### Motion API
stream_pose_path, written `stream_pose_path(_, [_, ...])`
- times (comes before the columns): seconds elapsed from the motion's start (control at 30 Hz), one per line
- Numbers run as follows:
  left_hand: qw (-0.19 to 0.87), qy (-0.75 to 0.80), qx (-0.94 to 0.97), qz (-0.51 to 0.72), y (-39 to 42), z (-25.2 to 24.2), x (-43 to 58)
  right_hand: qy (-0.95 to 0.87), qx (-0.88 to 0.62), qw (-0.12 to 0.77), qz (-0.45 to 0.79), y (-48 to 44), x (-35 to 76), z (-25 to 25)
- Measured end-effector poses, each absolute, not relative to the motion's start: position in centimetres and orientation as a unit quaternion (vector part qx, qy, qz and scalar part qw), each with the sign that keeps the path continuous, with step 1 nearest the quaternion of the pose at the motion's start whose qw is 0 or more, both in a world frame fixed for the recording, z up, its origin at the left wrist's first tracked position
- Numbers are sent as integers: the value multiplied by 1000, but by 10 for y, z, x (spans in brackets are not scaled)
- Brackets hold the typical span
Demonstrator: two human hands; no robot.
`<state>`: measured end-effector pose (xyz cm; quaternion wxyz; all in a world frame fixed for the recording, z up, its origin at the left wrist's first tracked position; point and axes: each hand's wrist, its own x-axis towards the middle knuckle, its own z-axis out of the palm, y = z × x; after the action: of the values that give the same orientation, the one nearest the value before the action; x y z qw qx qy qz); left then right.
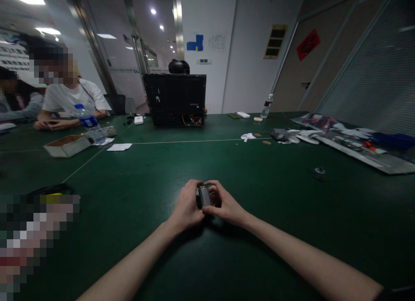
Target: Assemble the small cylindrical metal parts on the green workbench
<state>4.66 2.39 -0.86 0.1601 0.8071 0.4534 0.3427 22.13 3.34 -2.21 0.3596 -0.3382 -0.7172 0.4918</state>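
A small grey metal piece (205, 196), with a smooth side and a rounded upper end, stands between my two hands over the middle of the green table (155, 167). My left hand (188, 206) closes on it from the left, fingers curled over its top and thumb low down. From the other side my right hand (227, 204) grips it with bent fingers above and the thumb across its lower front. The fingers cover much of its sides. Its exact kind cannot be made out.
A small round metal part (319, 172) lies to the right. Further right is a cluttered board (385, 165). A black open-backed casing (175, 98) stands at the far side. An open box (66, 146) and a water bottle (89, 119) are left, near a seated person (73, 96).
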Motion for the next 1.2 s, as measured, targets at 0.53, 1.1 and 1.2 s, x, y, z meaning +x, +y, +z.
stream_pose_path(0.53, [171,458,798,353,25,-10,46,-721,-347,350,487,32,222,-19])
stream_pose_path(1.1, [288,405,793,352,26,-11,44,-768,-346,330,426,31,221,-16])
stream_pose_path(1.2, [300,396,791,358,28,-14,44,-774,-348,332,411,31,220,-17])
